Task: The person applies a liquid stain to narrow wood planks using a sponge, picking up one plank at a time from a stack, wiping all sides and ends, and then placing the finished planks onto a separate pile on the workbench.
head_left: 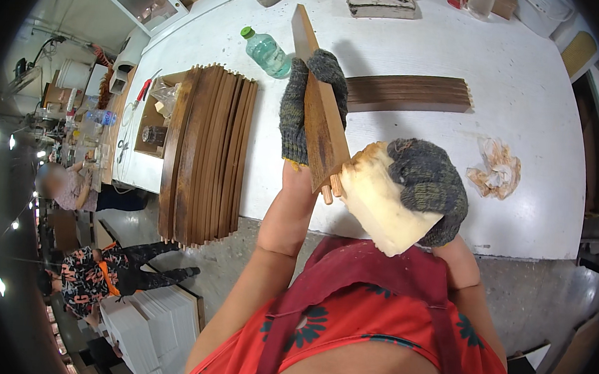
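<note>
Dark knit gloves cover both of my hands. With my left hand (295, 109) I grip a brown wooden slat (324, 129), tilted up on edge over the white table. Two wooden dowel pins (332, 187) stick out of its near end. My right hand (432, 187) is closed round a cream foam sponge (386, 208), its far corner stained brown. That stained corner is at the slat's near end; whether they touch I cannot tell. Behind the slat lies a row of similar brown slats (409, 94) on the table.
A tall stack of doweled slats (207, 151) stands at the table's left edge, beside an open box (151, 122). Further back are a green-capped bottle (268, 53) and a pale block (381, 2). A stained crumpled cloth (496, 169) lies right. Two people are off left.
</note>
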`<state>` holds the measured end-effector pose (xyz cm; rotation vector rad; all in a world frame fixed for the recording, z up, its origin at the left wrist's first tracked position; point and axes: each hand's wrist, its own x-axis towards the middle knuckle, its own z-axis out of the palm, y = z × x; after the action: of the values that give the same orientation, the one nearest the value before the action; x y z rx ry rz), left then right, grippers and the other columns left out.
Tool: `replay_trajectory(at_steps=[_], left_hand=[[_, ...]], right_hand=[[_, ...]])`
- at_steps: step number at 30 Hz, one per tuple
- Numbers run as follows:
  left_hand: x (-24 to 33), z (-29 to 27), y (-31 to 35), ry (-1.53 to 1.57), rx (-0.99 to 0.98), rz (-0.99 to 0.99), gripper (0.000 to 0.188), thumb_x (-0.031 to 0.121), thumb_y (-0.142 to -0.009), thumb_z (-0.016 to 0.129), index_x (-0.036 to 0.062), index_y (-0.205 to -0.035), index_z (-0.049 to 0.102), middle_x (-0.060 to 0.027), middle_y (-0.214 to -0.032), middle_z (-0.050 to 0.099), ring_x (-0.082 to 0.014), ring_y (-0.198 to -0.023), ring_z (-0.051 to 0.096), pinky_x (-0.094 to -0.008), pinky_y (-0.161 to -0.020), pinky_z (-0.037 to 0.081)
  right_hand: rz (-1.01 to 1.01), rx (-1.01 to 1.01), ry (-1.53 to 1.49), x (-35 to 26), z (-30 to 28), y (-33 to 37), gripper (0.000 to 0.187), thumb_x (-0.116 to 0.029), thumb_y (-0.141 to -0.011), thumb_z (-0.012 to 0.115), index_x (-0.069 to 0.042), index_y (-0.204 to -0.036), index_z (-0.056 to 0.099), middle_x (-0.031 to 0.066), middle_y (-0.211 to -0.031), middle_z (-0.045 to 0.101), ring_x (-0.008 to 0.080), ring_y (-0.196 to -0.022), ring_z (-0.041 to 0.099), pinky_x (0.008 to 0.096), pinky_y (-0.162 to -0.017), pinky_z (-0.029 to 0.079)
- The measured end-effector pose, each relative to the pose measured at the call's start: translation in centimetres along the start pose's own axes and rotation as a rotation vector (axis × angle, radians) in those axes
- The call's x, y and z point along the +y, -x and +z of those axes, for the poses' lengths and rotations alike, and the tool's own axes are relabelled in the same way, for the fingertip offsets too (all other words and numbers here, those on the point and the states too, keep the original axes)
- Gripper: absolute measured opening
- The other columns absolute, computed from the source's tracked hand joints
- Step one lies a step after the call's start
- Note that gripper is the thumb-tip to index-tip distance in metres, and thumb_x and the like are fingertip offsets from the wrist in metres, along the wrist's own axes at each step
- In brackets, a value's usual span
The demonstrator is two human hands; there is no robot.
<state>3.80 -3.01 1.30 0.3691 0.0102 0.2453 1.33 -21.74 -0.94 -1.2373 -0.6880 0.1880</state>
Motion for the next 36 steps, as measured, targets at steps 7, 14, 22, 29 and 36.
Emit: replay_trajectory(at_steps=[7,14,22,29,36], left_hand=[[0.0,-0.4,0.0,0.076,-0.05,-0.061,0.026,0.021,-0.089,0.055,0.0009,-0.105,0.053,-0.0076,-0.093,0.056,-0.0158,-0.086,0.056,-0.0262,-0.079,0.05],[0.5,-0.8,-1.4,0.345,-0.083,-0.249,0.026,0.021,-0.089,0.054,0.0015,-0.105,0.052,-0.0069,-0.093,0.056,-0.0145,-0.087,0.056,-0.0248,-0.078,0.051],[-0.4,-4.1,2.5,-0.217,0.02,-0.02,0.041,0.018,-0.092,0.048,0.0031,-0.128,0.037,-0.0099,-0.119,0.047,-0.0171,-0.107,0.049,-0.0285,-0.093,0.042],[-0.4,-3.2,1.5,-0.249,-0.136,0.0,0.04,0.021,-0.093,0.046,0.0033,-0.126,0.035,-0.0091,-0.118,0.045,-0.0163,-0.106,0.047,-0.0278,-0.092,0.042],[-0.6,-1.6,1.0,-0.05,-0.144,-0.11,0.032,0.024,-0.092,0.049,0.001,-0.114,0.046,-0.007,-0.102,0.053,-0.0136,-0.092,0.053,-0.0242,-0.084,0.047]], right_hand=[[-0.244,-0.297,0.36,-1.1,1.1,-0.5,0.023,-0.013,-0.074,0.064,-0.01,-0.096,0.064,0.0101,-0.108,0.059,0.0291,-0.105,0.053,0.0407,-0.092,0.039],[-0.315,-0.323,0.313,0.6,-0.2,1.4,0.033,-0.017,-0.074,0.061,-0.01,-0.107,0.06,0.0127,-0.117,0.054,0.0296,-0.109,0.051,0.0401,-0.095,0.038],[-0.095,0.012,0.465,0.1,-1.4,0.6,0.03,-0.015,-0.073,0.064,-0.01,-0.102,0.062,0.0127,-0.112,0.057,0.0299,-0.106,0.052,0.0392,-0.094,0.038],[-0.21,-0.147,0.421,0.4,-0.2,0.5,0.028,-0.014,-0.071,0.065,-0.01,-0.099,0.063,0.0118,-0.109,0.059,0.0293,-0.105,0.054,0.0383,-0.094,0.039],[-0.256,-0.321,0.372,-0.3,0.9,-0.4,0.033,-0.013,-0.073,0.063,-0.009,-0.105,0.059,0.0105,-0.112,0.057,0.0274,-0.107,0.052,0.038,-0.093,0.039]])
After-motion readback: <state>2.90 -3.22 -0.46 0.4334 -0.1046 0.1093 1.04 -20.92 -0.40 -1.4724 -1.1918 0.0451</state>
